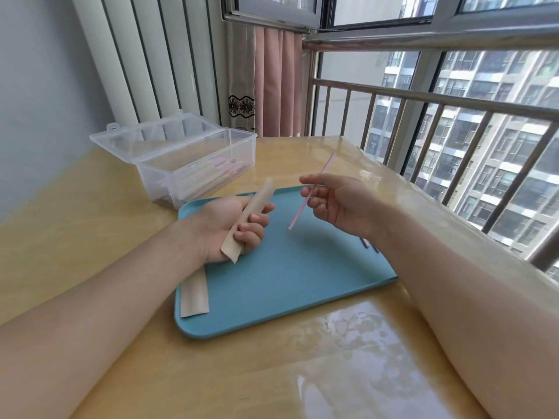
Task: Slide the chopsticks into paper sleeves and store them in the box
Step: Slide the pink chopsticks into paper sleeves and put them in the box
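Right hand (335, 204) pinching pink chopstick (311, 192) (slanted, lower tip toward sleeve (248, 219))

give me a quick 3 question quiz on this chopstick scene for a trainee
1. True or false: the lid of the clear plastic storage box is shut.
2. Which hand grips the tan paper sleeve? A) left hand B) right hand C) neither
3. Fill in: a spare flat paper sleeve lies on the ___ edge of the blue plastic tray.

Key:
1. False, the lid stands open.
2. A; the right hand pinches the thin pink chopstick.
3. Left.
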`<state>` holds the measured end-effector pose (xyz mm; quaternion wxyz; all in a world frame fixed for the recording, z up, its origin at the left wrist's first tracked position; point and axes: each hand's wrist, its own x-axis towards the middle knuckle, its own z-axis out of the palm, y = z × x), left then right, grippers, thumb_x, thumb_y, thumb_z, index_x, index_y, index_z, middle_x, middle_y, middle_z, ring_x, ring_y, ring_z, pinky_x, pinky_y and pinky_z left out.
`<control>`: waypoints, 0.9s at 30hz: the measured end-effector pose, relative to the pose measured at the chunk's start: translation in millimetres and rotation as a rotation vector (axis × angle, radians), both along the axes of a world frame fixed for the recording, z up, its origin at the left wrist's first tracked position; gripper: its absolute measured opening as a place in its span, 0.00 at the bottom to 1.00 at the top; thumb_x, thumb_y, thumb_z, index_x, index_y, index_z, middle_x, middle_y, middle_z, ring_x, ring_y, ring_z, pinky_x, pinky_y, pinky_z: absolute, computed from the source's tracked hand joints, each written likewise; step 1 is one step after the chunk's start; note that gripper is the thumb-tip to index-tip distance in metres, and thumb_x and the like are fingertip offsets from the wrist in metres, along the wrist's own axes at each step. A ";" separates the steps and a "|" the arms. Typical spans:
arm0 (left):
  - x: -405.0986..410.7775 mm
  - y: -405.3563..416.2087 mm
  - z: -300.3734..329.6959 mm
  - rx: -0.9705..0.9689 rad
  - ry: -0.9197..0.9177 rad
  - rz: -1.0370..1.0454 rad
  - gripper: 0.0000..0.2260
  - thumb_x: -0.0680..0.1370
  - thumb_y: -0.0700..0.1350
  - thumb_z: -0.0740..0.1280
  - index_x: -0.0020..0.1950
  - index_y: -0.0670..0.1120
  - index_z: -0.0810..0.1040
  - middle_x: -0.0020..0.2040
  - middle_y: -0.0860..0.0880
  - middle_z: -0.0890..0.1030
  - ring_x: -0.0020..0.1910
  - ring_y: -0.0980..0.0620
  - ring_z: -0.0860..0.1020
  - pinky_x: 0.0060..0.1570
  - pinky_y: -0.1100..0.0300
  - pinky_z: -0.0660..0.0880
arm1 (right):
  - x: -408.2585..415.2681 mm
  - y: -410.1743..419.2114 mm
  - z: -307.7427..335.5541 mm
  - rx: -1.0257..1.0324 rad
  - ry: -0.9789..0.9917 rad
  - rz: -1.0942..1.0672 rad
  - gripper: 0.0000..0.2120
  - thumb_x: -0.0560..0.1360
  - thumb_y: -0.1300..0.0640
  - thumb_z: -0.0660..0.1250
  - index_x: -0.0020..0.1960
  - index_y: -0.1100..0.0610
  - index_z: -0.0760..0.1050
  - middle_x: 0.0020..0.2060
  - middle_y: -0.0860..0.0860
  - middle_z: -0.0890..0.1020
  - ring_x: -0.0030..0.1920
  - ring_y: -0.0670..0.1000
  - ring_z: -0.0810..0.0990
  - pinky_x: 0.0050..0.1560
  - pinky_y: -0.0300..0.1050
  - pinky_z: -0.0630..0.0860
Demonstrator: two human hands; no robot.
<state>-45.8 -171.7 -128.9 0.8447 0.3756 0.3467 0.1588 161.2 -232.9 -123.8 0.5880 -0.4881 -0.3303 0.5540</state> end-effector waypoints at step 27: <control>-74.5 32.8 47.4 1.159 1.198 -0.589 0.27 0.61 0.49 0.84 0.51 0.46 0.74 0.48 0.46 0.79 0.35 0.50 0.74 0.31 0.59 0.72 | -24.8 -2.6 -8.2 -0.019 -0.310 0.090 0.11 0.82 0.54 0.64 0.55 0.60 0.79 0.32 0.54 0.78 0.27 0.48 0.70 0.26 0.37 0.65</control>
